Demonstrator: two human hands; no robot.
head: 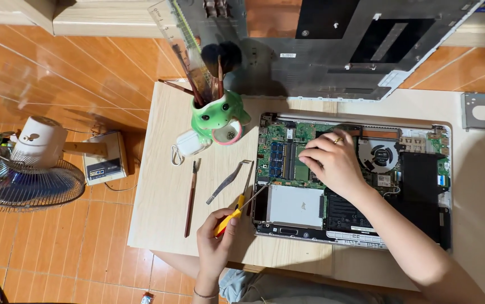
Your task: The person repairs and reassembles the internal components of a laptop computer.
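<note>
An opened laptop lies bottom up on a small wooden table, its green circuit board, fan and silver drive exposed. My right hand rests on the circuit board, fingers bent down onto it, a ring on one finger. My left hand grips a yellow-handled screwdriver at the table's front edge; its metal tip points toward the drive's upper left corner.
Tweezers and a thin brush lie left of the laptop. A green frog-shaped cup holds brushes. A white earbud case sits beside it. The laptop's removed cover leans behind. A fan stands on the tiled floor at left.
</note>
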